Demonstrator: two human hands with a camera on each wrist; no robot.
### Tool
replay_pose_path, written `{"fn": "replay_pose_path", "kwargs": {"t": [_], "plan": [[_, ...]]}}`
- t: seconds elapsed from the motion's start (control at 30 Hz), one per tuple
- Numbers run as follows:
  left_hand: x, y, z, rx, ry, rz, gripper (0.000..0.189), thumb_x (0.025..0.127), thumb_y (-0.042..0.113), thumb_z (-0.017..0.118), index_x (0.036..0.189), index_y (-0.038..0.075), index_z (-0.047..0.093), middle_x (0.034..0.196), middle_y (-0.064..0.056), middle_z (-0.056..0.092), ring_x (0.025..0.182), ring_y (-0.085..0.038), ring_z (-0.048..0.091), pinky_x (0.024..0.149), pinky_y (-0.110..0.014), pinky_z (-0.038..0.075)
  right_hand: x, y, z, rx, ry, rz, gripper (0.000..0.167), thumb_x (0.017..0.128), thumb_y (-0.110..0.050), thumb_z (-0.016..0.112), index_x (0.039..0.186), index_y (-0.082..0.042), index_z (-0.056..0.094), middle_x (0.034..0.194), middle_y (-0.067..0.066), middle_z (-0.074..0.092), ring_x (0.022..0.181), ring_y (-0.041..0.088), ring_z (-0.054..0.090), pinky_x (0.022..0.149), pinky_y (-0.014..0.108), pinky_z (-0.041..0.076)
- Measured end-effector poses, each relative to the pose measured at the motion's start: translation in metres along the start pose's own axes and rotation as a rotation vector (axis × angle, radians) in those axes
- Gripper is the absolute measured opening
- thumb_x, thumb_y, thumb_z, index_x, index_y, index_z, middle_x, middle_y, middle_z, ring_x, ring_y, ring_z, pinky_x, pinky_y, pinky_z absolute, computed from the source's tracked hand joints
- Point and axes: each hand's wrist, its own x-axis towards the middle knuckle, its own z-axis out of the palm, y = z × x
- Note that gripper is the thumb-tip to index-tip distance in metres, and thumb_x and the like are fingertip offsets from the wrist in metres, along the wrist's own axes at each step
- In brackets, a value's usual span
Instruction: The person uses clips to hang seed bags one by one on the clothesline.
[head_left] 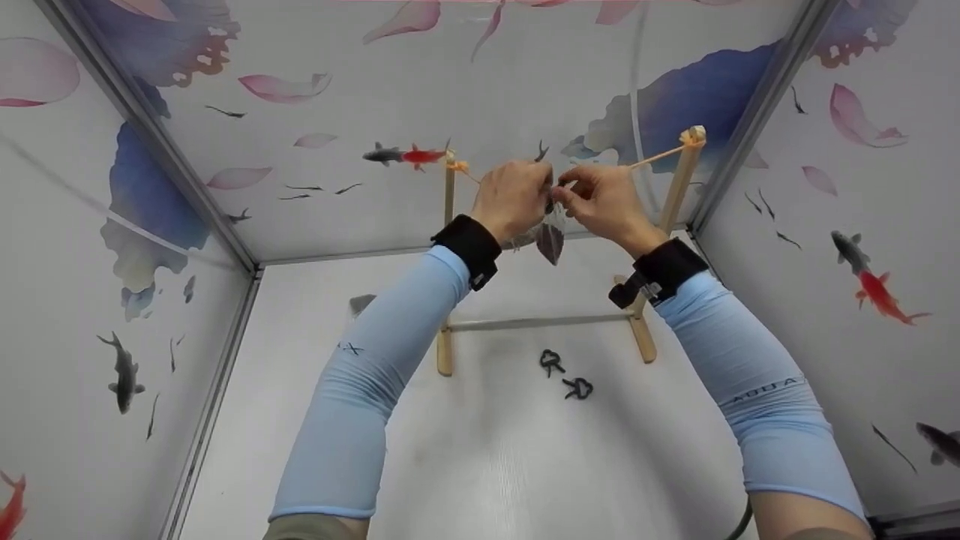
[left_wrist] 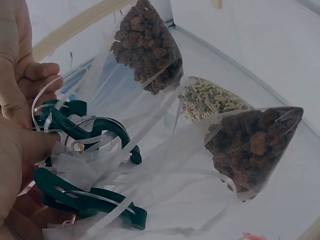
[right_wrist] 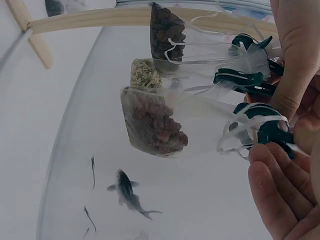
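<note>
My left hand (head_left: 517, 196) and right hand (head_left: 604, 204) meet in front of me at the orange cord (head_left: 656, 157), their fingertips close together. Between them, the fingers grip dark green plastic clips (left_wrist: 92, 200) fastened at the gathered tops of sheer mesh drawstring bags. Two bags hold reddish-brown chunks, one bag (left_wrist: 254, 150) nearer the left wrist camera; a third bag (right_wrist: 146, 74) holds pale green pellets. The bags hang below the hands, white ribbons trailing around the clips. In the right wrist view, finger and thumb pinch the lowest clip (right_wrist: 272, 131). The palms partly hide the clips.
The cord runs between two wooden posts, a left post (head_left: 449, 191) and a right post (head_left: 681, 184), joined low down by a pale rod (head_left: 540, 322). Two dark clips, an upper clip (head_left: 551, 362) and a lower clip (head_left: 578, 388), lie on the white table (head_left: 480, 465). Printed panels enclose it.
</note>
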Motion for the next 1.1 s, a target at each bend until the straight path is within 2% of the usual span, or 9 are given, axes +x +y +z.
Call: {"fn": "replay_pose_path", "kwargs": {"t": [0.07,0.1,0.2,0.3,0.33,0.47,0.6,0.87,1.1], "plan": [[-0.002,0.000,0.001,0.002,0.002,0.003,0.022,0.116,0.022,0.060,0.120,0.011,0.078,0.113,-0.009,0.082,0.103,-0.028,0.079,0.090,-0.042,0.067,-0.002,0.002,0.000,-0.021,-0.022,0.003,0.026,0.106,-0.015,0.079,0.122,0.004,0.082,0.085,0.021,0.084,0.065,0.022,0.076,0.060,0.003,0.045],[-0.003,0.000,0.001,0.002,0.003,0.005,0.021,0.116,0.023,0.061,0.121,0.011,0.078,0.113,-0.009,0.082,0.103,-0.028,0.079,0.090,-0.042,0.067,-0.004,0.002,-0.001,-0.023,-0.031,0.008,0.030,0.106,-0.016,0.079,0.128,0.004,0.081,0.087,0.021,0.085,0.065,0.019,0.077,0.060,0.003,0.045],[-0.007,0.000,0.000,0.003,0.009,0.024,0.021,0.116,0.024,0.062,0.122,0.011,0.078,0.113,-0.009,0.082,0.103,-0.028,0.079,0.091,-0.043,0.067,-0.010,0.004,-0.002,0.000,-0.036,0.037,0.039,0.107,-0.018,0.078,0.139,0.004,0.076,0.092,0.022,0.085,0.068,0.000,0.073,0.064,0.002,0.045],[-0.011,0.000,-0.002,-0.013,0.014,0.048,0.022,0.115,0.023,0.063,0.125,0.011,0.078,0.116,-0.010,0.082,0.104,-0.029,0.079,0.091,-0.044,0.066,-0.017,0.004,-0.003,0.036,-0.008,0.053,0.043,0.108,-0.019,0.077,0.145,0.003,0.072,0.095,0.023,0.085,0.069,-0.021,0.059,0.067,0.003,0.047],[-0.013,0.000,-0.003,-0.025,0.018,0.056,0.022,0.115,0.023,0.063,0.126,0.010,0.077,0.117,-0.010,0.082,0.104,-0.029,0.079,0.091,-0.044,0.066,-0.019,0.004,-0.003,0.048,0.009,0.053,0.043,0.108,-0.018,0.077,0.145,0.003,0.072,0.095,0.023,0.085,0.070,-0.022,0.059,0.067,0.004,0.047],[-0.023,-0.003,-0.010,-0.091,0.057,0.087,0.023,0.114,0.021,0.066,0.130,0.009,0.077,0.122,-0.012,0.083,0.105,-0.029,0.079,0.091,-0.044,0.066,-0.026,0.007,-0.004,0.085,0.076,0.024,0.034,0.108,-0.016,0.076,0.137,0.003,0.077,0.090,0.022,0.085,0.068,-0.019,0.061,0.064,0.005,0.047],[-0.033,-0.008,-0.020,-0.130,0.122,0.133,0.023,0.113,0.020,0.067,0.130,0.007,0.077,0.126,-0.012,0.083,0.104,-0.029,0.080,0.091,-0.044,0.065,-0.034,0.011,-0.004,0.114,0.125,-0.011,0.023,0.107,-0.013,0.077,0.123,0.003,0.081,0.085,0.020,0.084,0.069,-0.015,0.063,0.065,0.005,0.050],[-0.061,-0.029,-0.037,-0.209,0.250,0.186,0.023,0.111,0.015,0.067,0.127,0.002,0.078,0.125,-0.016,0.083,0.112,-0.032,0.080,0.099,-0.045,0.065,-0.046,0.017,-0.006,0.094,0.114,-0.019,0.012,0.104,-0.007,0.077,0.102,0.005,0.080,0.083,0.021,0.081,0.070,-0.017,0.062,0.067,0.004,0.050],[-0.084,-0.049,-0.043,-0.235,0.310,0.188,0.022,0.110,0.016,0.069,0.123,0.001,0.078,0.120,-0.018,0.083,0.112,-0.034,0.079,0.099,-0.049,0.064,-0.051,0.019,-0.006,0.040,0.127,-0.045,0.009,0.102,-0.004,0.077,0.099,0.004,0.081,0.082,0.019,0.081,0.070,-0.021,0.059,0.067,0.002,0.048]]}}
